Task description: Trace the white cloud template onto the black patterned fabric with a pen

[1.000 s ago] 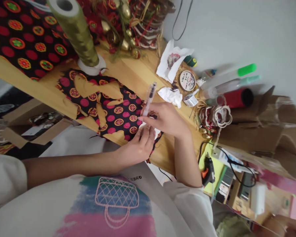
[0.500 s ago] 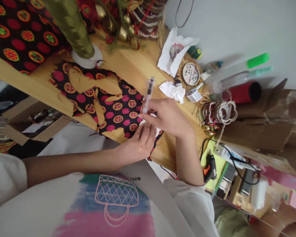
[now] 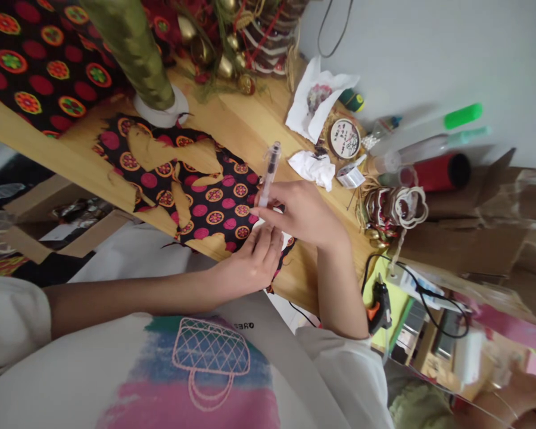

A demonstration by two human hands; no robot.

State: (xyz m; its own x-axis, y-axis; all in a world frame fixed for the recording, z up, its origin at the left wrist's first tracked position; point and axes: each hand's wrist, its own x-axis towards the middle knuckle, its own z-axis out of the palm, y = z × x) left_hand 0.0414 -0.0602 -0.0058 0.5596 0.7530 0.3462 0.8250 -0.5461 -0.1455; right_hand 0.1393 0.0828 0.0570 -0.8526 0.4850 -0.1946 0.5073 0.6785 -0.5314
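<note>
My right hand [image 3: 301,217] is closed round a clear-barrelled pen [image 3: 272,164], which stands nearly upright with its lower end hidden by the fingers. My left hand [image 3: 256,259] has its fingers bent and together, pressing a small white piece [image 3: 286,239] onto the cloth; most of that piece is covered by both hands. Under them lies black cloth with pink dots and orange-ringed flowers [image 3: 214,213]. Large irregular holes are cut in its left part, where the wood shows through. The two hands nearly touch.
On the wooden table [image 3: 236,119] stand a green wrapped roll [image 3: 138,65] and gold baubles [image 3: 226,65]. Crumpled white tissue [image 3: 312,168], a round tin [image 3: 345,138] and a tape roll [image 3: 352,173] lie beyond my right hand. A glue gun [image 3: 379,301] sits right; another person's arm [image 3: 513,393] shows lower right.
The whole view has shifted slightly. Both hands, the pen and the white piece keep nearly the same places on the cloth.
</note>
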